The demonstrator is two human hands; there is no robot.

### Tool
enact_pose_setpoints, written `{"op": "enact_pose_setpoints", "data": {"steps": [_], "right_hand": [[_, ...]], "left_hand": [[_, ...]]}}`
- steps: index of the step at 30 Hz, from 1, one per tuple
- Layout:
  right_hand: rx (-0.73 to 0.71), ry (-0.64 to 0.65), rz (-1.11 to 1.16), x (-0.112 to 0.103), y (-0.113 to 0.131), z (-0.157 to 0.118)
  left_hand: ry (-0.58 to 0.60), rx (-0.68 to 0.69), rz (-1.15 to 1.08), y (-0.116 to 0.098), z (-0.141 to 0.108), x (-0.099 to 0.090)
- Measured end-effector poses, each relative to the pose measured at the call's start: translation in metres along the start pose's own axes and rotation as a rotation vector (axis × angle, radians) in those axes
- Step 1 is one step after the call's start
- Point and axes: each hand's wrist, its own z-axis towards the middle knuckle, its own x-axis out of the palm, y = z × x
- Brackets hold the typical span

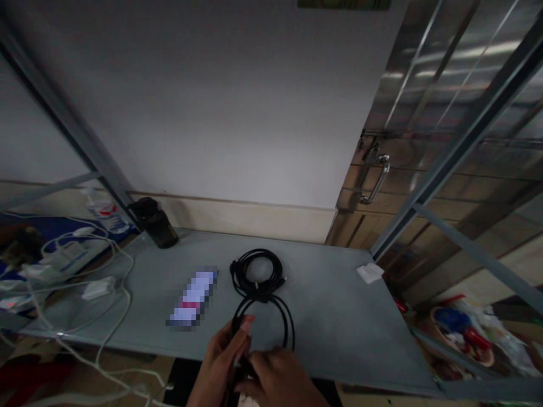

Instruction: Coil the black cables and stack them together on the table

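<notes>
A black cable [289, 317] runs in wide loops between my two hands at the table's front edge. My left hand [224, 356] is closed around the left side of these loops, thumb pointing up. Beside it my right hand [275, 376] is curled, its fingers pinching the cable near the lower middle; the exact grip is partly hidden. Just beyond lies a coiled black cable [278, 265] on the table, touching the top of the loops. Whether both are one length I cannot tell. To the left rests a phone [193, 298] with a lit, blurred screen.
The grey table [339, 322] stands between metal posts. A dark bottle [155, 223] is at the back left, near white cables [127, 271] and a power strip [72, 260]. White paper [370, 273] lies at the right. A filled basket [487, 359] stands below, right.
</notes>
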Motion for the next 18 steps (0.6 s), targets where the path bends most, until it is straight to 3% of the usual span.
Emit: {"op": "enact_pose_setpoints", "data": {"steps": [4,7,9,12,18], "right_hand": [[-0.086,-0.028,-0.141,-0.056,-0.026,0.045],[-0.076,0.015,-0.215,-0.072,-0.048,0.083],[-0.017,0.041,-0.233,-0.068,-0.060,0.104],[0.066,0.061,-0.221,-0.053,-0.070,0.125],[0.060,0.130,-0.179,-0.026,-0.075,0.142]], "left_hand": [[-0.033,0.251,0.222,-0.011,0.044,-0.004],[-0.169,0.466,0.454,-0.007,0.087,-0.008],[-0.279,0.561,0.563,0.003,0.114,-0.008],[-0.362,0.598,0.608,0.021,0.140,-0.006],[-0.414,0.585,0.638,0.048,0.141,0.000]]}}
